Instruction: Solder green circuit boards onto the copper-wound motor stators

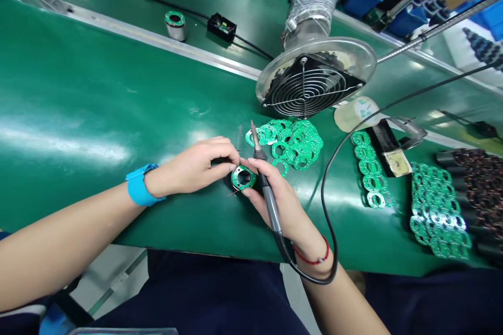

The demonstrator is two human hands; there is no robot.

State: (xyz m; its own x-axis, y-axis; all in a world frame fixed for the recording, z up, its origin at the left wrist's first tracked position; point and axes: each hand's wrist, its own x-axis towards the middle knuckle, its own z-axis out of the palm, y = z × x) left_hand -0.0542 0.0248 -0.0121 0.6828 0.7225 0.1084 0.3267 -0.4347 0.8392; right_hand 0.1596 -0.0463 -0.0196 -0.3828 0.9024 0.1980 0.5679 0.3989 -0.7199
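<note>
L hand (pixel 192 167) thumb/fingertips nearly tog at rim of round PCB-topped part (pixel 237 181), poss pinching smth (too small to tell), part btwn both hands; R hand (pixel 288 207) grips soldering iron (pixel 271 204) w/ fingertips on part, PCB pile (pixel 304 146) just beyond.

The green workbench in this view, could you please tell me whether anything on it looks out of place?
Only the loose heap of green ring-shaped circuit boards near the black wire-guarded fan looks untidy: its pieces overlap at random, unlike the neat row of green boards to its right. No clear spill or damage shows.
</note>
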